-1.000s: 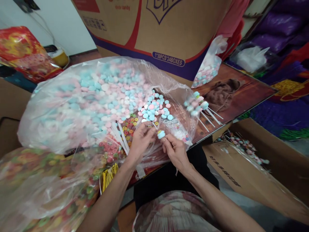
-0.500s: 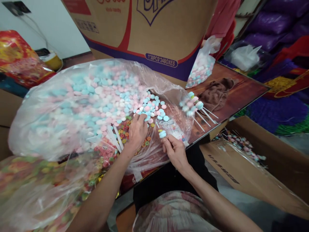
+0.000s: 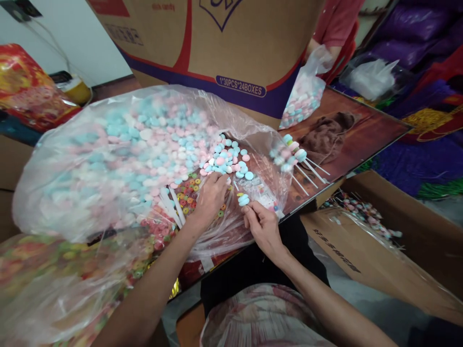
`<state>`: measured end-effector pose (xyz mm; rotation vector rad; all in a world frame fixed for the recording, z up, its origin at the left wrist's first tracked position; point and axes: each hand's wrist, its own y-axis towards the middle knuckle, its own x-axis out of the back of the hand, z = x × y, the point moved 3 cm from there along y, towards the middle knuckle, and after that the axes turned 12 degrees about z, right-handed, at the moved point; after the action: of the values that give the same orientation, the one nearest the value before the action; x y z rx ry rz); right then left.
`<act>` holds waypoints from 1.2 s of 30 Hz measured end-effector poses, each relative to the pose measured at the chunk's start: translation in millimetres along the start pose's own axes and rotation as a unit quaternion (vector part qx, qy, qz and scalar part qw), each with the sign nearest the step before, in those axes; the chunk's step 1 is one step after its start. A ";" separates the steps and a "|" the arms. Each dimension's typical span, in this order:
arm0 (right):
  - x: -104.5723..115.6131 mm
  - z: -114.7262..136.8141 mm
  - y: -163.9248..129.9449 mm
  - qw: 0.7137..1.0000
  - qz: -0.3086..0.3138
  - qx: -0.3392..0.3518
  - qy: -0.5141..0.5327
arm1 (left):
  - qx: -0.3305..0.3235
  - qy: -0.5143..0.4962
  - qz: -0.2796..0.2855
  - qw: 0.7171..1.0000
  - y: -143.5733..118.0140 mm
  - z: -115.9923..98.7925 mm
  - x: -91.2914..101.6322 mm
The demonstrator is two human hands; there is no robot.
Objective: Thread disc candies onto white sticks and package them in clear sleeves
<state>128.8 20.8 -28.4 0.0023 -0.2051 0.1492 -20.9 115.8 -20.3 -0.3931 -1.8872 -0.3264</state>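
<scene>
Between the closed fingertips of my left hand a small pale marshmallow just shows, over the ring candies. My right hand pinches a candy skewer from below; blue marshmallows and a yellow ring are threaded on it, and its bare tip points up and left. Just beyond my hands lies a loose pile of pink, blue and white marshmallows. Several coloured ring candies lie left of my left hand, beside white sticks.
A large clear bag of marshmallows covers the table's left. Filled skewers lie on the right, near a brown cloth. A big carton stands behind; an open carton sits lower right. Another person's sleeve shows beyond.
My left hand has moved slightly right, away from the marshmallow pile and closer to the skewer, with a pale marshmallow at its fingertips. My right hand stays in place with the skewer.
</scene>
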 end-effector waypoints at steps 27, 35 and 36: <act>-2.3 -5.4 1.7 1.000 0.017 0.005 -0.018 | -0.050 -0.035 0.038 0.997 -0.9 2.3 4.6; -2.5 -4.3 0.9 1.000 0.019 0.000 -0.016 | -0.068 -0.017 0.075 0.995 4.0 8.4 1.6; -2.6 -3.9 0.9 1.000 0.019 0.001 -0.016 | -0.074 -0.017 0.077 0.994 4.4 8.7 1.0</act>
<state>126.9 21.3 -32.7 0.0027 -0.2367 0.1882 -26.7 123.4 -22.1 -0.6447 -1.8586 -0.3581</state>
